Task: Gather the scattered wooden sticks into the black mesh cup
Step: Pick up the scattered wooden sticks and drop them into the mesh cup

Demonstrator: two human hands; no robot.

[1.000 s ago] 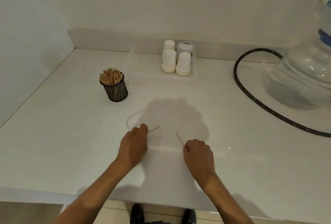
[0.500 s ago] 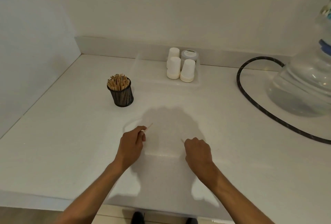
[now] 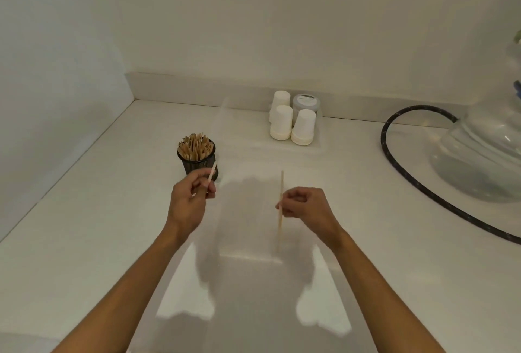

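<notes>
A glossy white bench [image 3: 84,240] fills the lower two thirds of the frame, meeting plain off-white walls in a corner at upper left, with a low pale upstand running along the back edge. Soft shadows of the arms and bright patches of reflected light lie on the bench near the bottom centre.

The black mesh cup [image 3: 199,159] stands left of centre, packed with upright wooden sticks. The left hand [image 3: 190,201] is raised just in front of the cup, its fingers pinched narrow around one stick [image 3: 212,172] whose upper end overlaps the cup's right side in the view. The right hand [image 3: 306,206], at centre right, pinches a second stick [image 3: 281,206] near its middle, held almost vertical above the bench.

At the back, centre, three upturned white paper cups [image 3: 304,127] and a grey-lidded jar [image 3: 306,103] sit in a clear tray [image 3: 239,127]. A black braided hose [image 3: 394,161] curves along the right side, beside a large clear water bottle [image 3: 485,155] at the right edge.
</notes>
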